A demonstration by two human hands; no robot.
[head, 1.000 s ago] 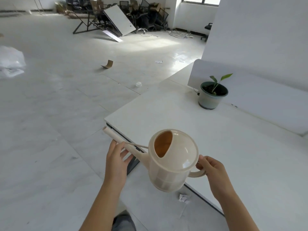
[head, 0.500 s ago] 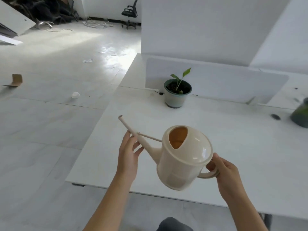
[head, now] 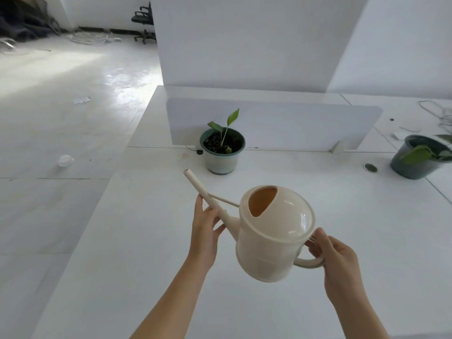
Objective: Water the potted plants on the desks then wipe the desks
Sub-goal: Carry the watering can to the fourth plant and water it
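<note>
I hold a cream watering can (head: pixel 271 236) above the white desk (head: pixel 137 241). My right hand (head: pixel 335 253) grips its handle at the right. My left hand (head: pixel 205 228) supports the long spout from below with straight fingers. The spout tip points up and left, toward a small seedling in a pale pot with a green rim (head: pixel 222 152), which stands a short way beyond the tip in front of a white divider panel (head: pixel 293 123). A second plant in a dark pot (head: pixel 418 157) sits at the right edge of the desk.
A round cable grommet (head: pixel 370 167) lies left of the dark pot, and cables (head: pixel 437 116) trail at the far right. A black office chair (head: pixel 144 23) stands by the far wall. A small white object (head: pixel 65 160) lies on the floor left of the desk.
The view has swung right and closer to the desk, bringing the seedling pot to the centre and the dark pot fully into sight. Both hands keep their hold on the watering can.
</note>
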